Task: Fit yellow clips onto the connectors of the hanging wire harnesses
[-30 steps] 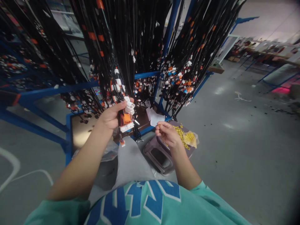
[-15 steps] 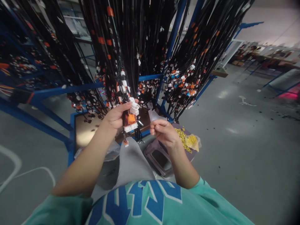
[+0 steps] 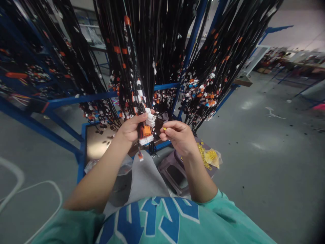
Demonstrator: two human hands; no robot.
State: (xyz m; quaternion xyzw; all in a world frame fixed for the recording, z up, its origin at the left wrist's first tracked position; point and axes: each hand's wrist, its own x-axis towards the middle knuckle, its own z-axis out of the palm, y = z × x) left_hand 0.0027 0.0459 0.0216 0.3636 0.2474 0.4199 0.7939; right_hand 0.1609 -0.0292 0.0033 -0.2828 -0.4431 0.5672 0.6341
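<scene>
My left hand (image 3: 131, 128) is closed around the end of a wire harness, its thumb pressed on a bunch of white connectors (image 3: 150, 118). Below the thumb hang an orange connector (image 3: 147, 130) and a wide white connector (image 3: 146, 140). A smaller orange-and-white connector (image 3: 140, 157) dangles lowest. To the right, and apart from the harness, my right hand (image 3: 179, 135) pinches a small yellow piece (image 3: 165, 128) between thumb and fingers; most of it is hidden. Similar yellow pieces (image 3: 207, 165) lie on a purple-grey stool (image 3: 175, 169) beneath my right forearm.
A blue metal rack (image 3: 76, 101) carries thick bundles of black cables (image 3: 162, 44) with many hanging connectors. A plastic bag of yellow pieces (image 3: 212, 157) sits on the stool. White scraps (image 3: 274, 113) lie on the grey floor at right.
My right hand has turned slightly and moved a little nearer the connectors; the yellow piece now shows at its fingertips. My left hand keeps its hold on the harness. The whole view has shifted slightly.
</scene>
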